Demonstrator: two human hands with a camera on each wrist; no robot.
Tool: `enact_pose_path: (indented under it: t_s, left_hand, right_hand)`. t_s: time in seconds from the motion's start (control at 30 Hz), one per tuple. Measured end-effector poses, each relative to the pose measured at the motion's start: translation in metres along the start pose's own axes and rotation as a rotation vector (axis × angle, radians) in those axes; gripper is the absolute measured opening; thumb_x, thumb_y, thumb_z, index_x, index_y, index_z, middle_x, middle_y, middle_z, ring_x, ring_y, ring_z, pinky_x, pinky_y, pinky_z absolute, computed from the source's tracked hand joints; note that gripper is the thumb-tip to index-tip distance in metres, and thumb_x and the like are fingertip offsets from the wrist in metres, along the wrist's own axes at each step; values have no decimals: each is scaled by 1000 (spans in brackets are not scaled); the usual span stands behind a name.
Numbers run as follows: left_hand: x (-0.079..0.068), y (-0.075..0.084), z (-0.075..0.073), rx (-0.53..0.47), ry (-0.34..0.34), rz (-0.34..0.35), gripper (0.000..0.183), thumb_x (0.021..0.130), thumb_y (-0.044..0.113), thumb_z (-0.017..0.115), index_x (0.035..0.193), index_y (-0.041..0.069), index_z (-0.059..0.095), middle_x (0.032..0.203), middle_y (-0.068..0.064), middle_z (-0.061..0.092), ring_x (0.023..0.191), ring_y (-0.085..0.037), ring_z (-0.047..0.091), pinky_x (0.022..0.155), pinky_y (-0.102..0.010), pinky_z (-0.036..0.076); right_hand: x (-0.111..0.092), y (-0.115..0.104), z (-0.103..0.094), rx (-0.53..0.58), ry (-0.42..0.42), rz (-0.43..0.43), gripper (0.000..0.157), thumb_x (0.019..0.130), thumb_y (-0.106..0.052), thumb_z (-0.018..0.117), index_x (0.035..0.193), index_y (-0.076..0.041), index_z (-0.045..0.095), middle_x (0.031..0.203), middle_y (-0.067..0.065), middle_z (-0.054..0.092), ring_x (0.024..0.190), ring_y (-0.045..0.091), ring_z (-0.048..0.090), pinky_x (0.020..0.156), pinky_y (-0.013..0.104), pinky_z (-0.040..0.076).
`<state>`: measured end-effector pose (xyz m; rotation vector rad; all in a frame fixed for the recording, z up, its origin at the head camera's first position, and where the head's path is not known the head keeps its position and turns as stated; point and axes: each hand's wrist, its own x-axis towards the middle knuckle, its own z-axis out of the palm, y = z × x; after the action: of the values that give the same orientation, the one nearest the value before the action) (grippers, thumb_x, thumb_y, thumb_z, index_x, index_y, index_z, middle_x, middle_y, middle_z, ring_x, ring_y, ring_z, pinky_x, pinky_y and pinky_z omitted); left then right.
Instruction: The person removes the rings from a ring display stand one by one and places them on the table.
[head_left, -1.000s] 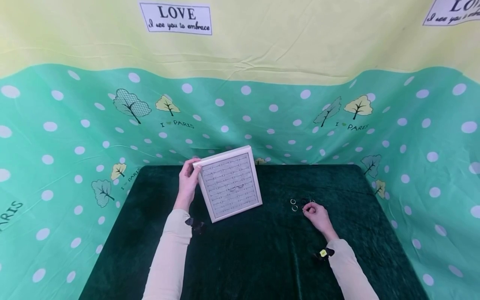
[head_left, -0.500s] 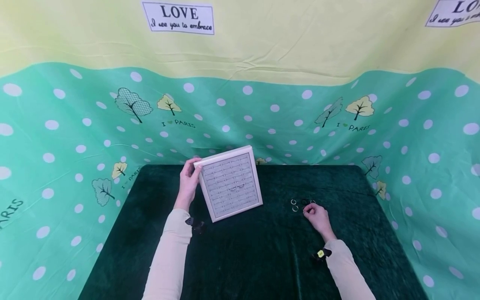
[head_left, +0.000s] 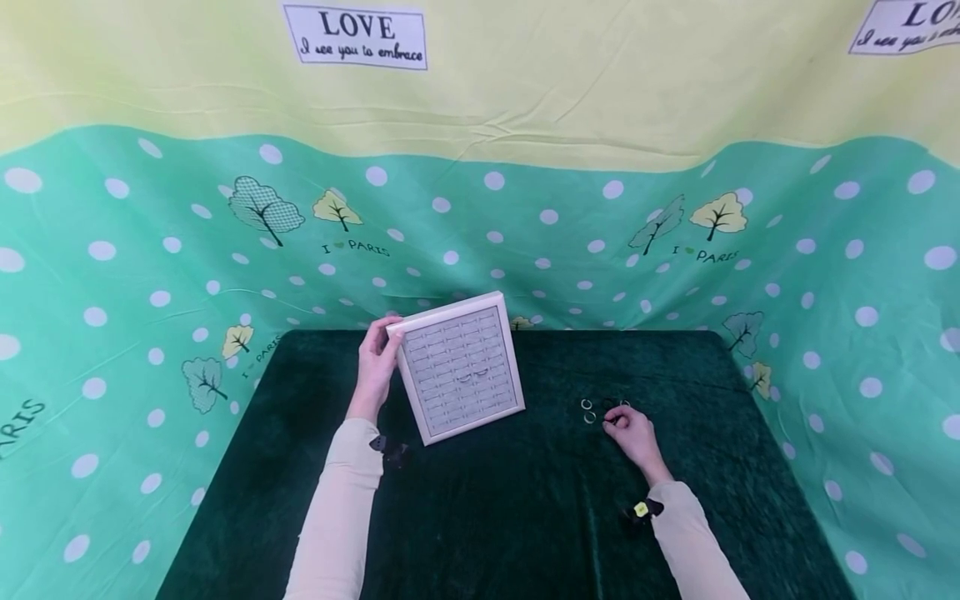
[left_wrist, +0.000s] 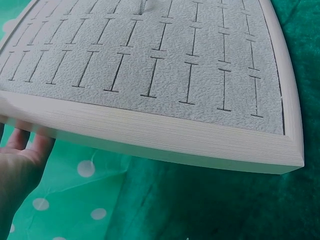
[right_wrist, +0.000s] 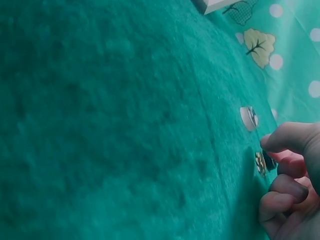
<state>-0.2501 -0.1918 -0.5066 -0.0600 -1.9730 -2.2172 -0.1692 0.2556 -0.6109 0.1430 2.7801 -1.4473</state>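
Your left hand (head_left: 374,367) grips the upper left corner of the ring tray (head_left: 454,352), thumb in front, holding it tilted over the dark green cloth (head_left: 480,517); two rings (head_left: 481,372) sit in its slots. Your right hand (head_left: 633,433) has its fingers curled at a dark ring (right_wrist: 270,161); whether they pinch it cannot be told. Just beside is a gold ring (right_wrist: 260,164); a silver ring (right_wrist: 245,119) lies near.

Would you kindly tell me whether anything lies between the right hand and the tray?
Yes: two rings lie on the cloth between the right hand and the tray; beyond them, nothing visible stands in the way.
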Motion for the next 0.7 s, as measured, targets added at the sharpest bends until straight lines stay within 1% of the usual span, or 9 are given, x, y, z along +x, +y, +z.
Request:
enact_pose_path:
  t_s: [0.17, 0.27, 0.53, 0.7]
  left_hand:
    - [0, -2, 0, 8, 3, 16, 36, 99, 21, 56, 130, 5, 49, 140, -4, 45, 107, -24, 51, 79, -37, 48]
    - [0, -1, 1, 14, 6, 27, 35, 98, 23, 57, 128, 5, 50, 139, -4, 46, 105, -24, 52, 78, -37, 48]
    - [1, -2, 1, 13, 17, 34, 31, 98, 22, 58, 125, 7, 52, 139, -3, 47, 105, -23, 52, 76, -37, 49]
    - [1, -2, 1, 13, 16, 31, 32, 98, 21, 57, 126, 5, 51, 139, -3, 47, 104, -23, 52, 75, -36, 49]
  right_hand:
    - [0, -7, 8, 24, -23, 7, 14, 88, -7, 67, 100, 0, 64, 67, 0, 47, 58, 14, 45, 59, 29, 36]
    - [1, -14, 14, 46, -28, -12, 13, 88, -6, 67, 100, 0, 64, 66, 0, 46, 57, 14, 44, 58, 29, 36]
    - [1, -39, 32, 95, -36, -65, 12, 87, -4, 69, 97, 0, 65, 66, 2, 46, 55, 12, 44, 57, 28, 36]
    - [2, -51, 43, 97, -51, -64, 12, 86, -5, 69, 97, -2, 65, 64, 0, 46, 54, 14, 44, 56, 28, 36]
